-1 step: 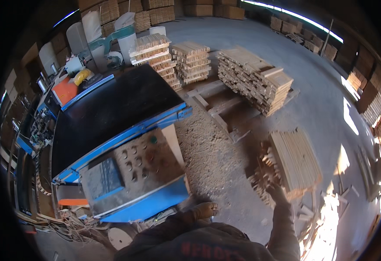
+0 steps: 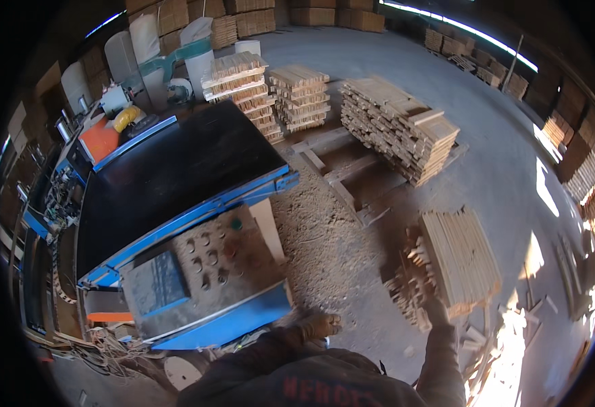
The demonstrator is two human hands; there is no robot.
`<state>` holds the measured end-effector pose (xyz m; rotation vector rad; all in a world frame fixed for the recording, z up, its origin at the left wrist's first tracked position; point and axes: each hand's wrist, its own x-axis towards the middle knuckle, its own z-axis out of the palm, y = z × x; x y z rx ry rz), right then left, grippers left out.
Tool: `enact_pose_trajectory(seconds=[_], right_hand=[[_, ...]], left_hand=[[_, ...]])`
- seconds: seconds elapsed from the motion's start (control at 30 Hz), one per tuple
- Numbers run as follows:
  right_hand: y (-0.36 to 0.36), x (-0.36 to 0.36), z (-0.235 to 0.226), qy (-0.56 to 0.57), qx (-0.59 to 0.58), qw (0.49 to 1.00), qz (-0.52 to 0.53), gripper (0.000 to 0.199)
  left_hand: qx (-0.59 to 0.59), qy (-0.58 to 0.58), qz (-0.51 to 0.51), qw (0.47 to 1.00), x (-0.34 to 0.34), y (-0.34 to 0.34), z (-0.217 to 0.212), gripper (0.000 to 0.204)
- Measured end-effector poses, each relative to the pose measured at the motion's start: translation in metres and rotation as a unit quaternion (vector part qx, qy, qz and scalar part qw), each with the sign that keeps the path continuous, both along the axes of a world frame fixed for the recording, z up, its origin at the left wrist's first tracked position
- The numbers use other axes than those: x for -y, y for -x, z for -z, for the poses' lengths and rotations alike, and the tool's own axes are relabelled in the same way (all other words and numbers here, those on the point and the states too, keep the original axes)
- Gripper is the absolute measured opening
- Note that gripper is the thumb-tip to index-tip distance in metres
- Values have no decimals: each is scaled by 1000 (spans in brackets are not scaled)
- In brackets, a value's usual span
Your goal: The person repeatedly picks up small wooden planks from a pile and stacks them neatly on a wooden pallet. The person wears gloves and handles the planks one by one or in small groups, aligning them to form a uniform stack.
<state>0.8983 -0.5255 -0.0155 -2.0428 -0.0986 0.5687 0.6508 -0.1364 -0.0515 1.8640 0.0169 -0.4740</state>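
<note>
My right hand reaches down to the near left end of a low stack of wooden slats on the floor at the right. Its fingers blend into the jagged slat ends, so their grip does not show. Close to my body, left of the stack, my left hand is held with fingers curled in and nothing visible in them. It is near the corner of a dusty control panel with round buttons and a blue lower side.
Left of me stands a blue-framed machine with a black flat top. A sawdust heap lies ahead. Beyond are a pallet, a large board stack and two smaller stacks. Loose wood offcuts lie on the floor by my right arm.
My right hand has shifted slightly down and to the right against the slat ends, its fingers now harder to make out. My left hand stays nearly where it was.
</note>
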Motion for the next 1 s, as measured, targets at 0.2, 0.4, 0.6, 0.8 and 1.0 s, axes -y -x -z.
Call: enact_pose_trajectory(seconds=[0.2,0.4,0.6,0.8,1.0], right_hand=[[-52,116,78,484,-108,866,-67,22],[-159,60,83,387,-153,907,67,33],[-438,-15,97,334,-34,933,129,50],[-684,-315,48,117,8,991,69,60],[-785,-557,17,90,156,953,-242,51]], left_hand=[[12,-6,-38,999,-103,-199,-80,42],[14,67,-128,989,-157,-334,-98,47],[-102,-4,-96,990,-204,-469,-83,56],[-97,15,-172,980,-269,-596,-62,50],[-64,68,-112,989,-351,-751,21,55]])
